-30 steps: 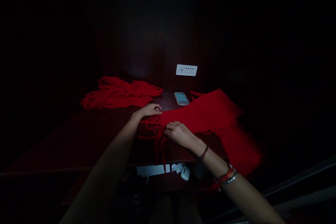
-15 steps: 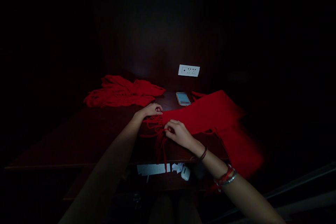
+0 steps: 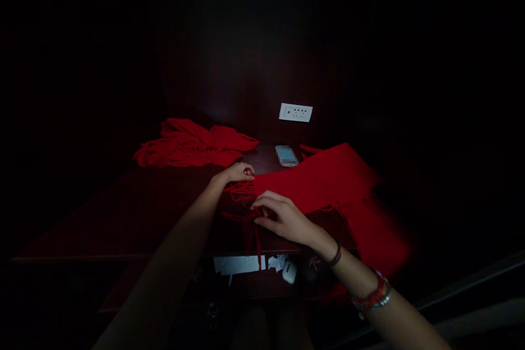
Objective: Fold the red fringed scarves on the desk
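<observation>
A red fringed scarf (image 3: pixel 315 183) lies across the dark wooden table. My left hand (image 3: pixel 240 171) rests at its far corner, fingers curled in and closed on the edge by the fringe. Just nearer to me, my right hand (image 3: pixel 283 216) hovers at the loose tassel strands (image 3: pixel 249 227), thumb and forefinger apart. Some strands pass close behind those fingertips, and several hang over the table's front edge. The scarf's other part drapes down at the right.
A second heap of red fringed cloth (image 3: pixel 188 145) lies at the back left. A phone (image 3: pixel 286 156) sits behind the scarf, below a wall socket (image 3: pixel 296 112). On a lower shelf are a white strip (image 3: pixel 239 264), crumpled paper (image 3: pixel 277 261) and a small white case (image 3: pixel 289 272).
My right hand has opened its pinch on the strands and shifted slightly down, its fingers now spread. The left hand stays at the scarf's corner.
</observation>
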Demonstrator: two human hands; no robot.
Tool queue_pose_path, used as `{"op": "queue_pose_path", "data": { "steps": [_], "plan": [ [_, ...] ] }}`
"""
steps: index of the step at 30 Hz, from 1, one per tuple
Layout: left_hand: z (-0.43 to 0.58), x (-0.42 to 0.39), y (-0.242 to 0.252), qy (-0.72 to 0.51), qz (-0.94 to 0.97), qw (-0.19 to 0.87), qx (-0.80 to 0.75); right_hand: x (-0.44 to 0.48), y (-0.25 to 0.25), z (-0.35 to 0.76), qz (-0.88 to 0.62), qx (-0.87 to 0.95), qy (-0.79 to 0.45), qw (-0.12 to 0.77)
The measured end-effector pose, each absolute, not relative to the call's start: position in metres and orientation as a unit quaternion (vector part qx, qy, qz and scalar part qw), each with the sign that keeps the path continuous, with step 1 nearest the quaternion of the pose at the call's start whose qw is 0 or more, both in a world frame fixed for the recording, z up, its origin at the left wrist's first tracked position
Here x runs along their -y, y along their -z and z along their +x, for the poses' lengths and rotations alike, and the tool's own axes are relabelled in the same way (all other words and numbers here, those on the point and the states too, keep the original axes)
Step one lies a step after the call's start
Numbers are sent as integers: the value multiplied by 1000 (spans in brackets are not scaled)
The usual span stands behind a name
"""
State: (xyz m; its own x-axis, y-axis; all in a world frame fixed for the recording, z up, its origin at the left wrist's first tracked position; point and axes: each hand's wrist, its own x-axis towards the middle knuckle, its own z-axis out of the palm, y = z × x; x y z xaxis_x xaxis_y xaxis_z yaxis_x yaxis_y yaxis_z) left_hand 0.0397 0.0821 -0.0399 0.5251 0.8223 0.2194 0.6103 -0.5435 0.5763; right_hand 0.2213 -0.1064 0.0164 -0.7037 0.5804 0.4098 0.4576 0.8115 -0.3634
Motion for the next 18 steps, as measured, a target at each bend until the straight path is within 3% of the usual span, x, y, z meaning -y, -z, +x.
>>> {"op": "queue_pose_path", "data": {
  "steps": [7,18],
  "plan": [
    [41,-83,40,-228,838,258,-424,90,7,262,-355,922,-3,155],
    [42,-80,38,-257,821,273,-429,80,2,244,-270,949,158,23]
  ]
}}
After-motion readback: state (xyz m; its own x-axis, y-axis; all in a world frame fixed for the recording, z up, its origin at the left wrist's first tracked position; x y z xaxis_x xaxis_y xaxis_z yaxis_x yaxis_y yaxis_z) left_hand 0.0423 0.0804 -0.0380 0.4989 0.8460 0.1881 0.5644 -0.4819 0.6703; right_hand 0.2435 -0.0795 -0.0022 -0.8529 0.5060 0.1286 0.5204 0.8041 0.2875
